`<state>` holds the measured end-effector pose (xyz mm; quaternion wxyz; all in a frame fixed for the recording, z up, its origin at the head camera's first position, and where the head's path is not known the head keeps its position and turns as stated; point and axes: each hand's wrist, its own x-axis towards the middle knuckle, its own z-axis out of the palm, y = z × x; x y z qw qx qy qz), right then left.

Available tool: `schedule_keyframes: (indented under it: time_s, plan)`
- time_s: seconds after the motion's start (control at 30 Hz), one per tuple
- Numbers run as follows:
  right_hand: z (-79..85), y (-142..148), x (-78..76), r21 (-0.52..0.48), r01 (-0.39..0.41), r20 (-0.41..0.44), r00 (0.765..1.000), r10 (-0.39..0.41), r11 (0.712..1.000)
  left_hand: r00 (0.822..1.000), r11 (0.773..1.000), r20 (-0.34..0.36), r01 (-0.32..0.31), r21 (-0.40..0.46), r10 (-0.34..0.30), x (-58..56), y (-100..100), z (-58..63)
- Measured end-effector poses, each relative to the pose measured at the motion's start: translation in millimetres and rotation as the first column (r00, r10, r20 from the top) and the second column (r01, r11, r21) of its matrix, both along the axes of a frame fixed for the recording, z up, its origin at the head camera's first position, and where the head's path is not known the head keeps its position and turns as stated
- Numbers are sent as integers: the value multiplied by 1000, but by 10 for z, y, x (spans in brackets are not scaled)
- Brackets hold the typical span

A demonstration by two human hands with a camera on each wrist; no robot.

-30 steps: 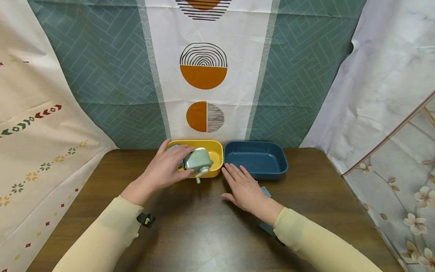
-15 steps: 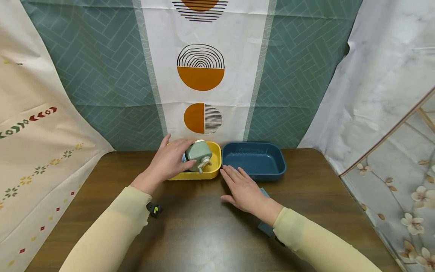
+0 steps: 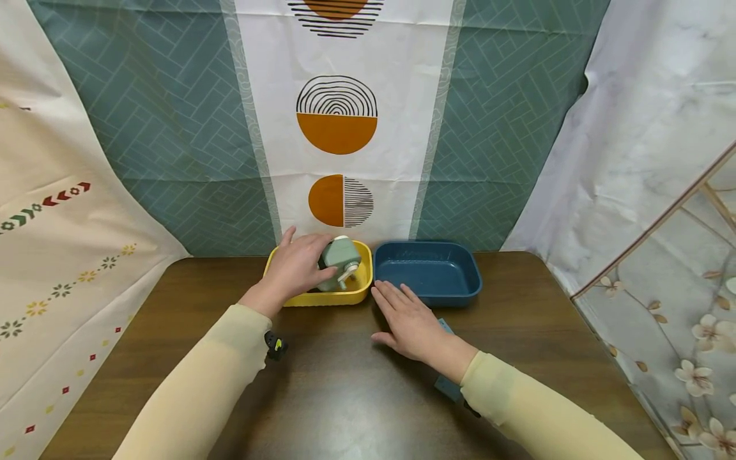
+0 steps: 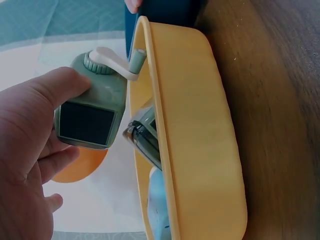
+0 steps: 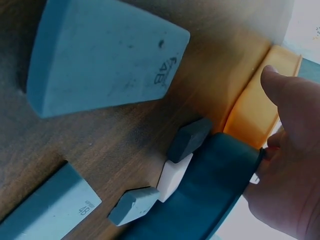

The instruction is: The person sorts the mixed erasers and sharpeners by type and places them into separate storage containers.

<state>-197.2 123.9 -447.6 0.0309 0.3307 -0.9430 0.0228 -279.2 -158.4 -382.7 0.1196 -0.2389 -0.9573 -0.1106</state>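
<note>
The yellow bin (image 3: 322,299) stands at the back of the brown table (image 3: 339,377), and the person's left hand (image 3: 297,263) is at its opening, clamped on a green crank sharpener (image 4: 105,90) between thumb and fingers. The sharpener is tilted over the yellow bin, its pale crank handle near that bin's front rim. Inside the yellow bin lie another green object (image 4: 146,131) with a clear, shiny part and a light blue object (image 4: 159,200), both partly hidden by its wall. The dark blue bin (image 3: 448,300) is just right of the yellow bin. The right hand (image 3: 408,322), well apart from the left, is in front and to the right of the yellow bin, its fingers straight and thumb spread, gripping nothing; whether its fingertips touch the dark blue bin cannot be told. On the table, also in front and to the right of the yellow bin, lie a large blue eraser (image 5: 110,55) and a second blue eraser (image 5: 52,207), both marked 4B, and a row of a dark block (image 5: 190,140), a white block (image 5: 173,177) and a small pale blue block (image 5: 132,205), the dark one nearest the yellow bin.
</note>
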Motion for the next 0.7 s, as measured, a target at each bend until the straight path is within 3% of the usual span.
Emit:
schedule_keyframes:
  time_s: [0.47,0.7]
  plan:
    - [4,-3,2,16,9,12,1000,-9,1000,997,996,63,-40,-74,45,-135,185,-68]
    - [1,-4,-1,11,9,17,1000,-9,1000,995,997,87,-39,-70,45,-164,249,-105]
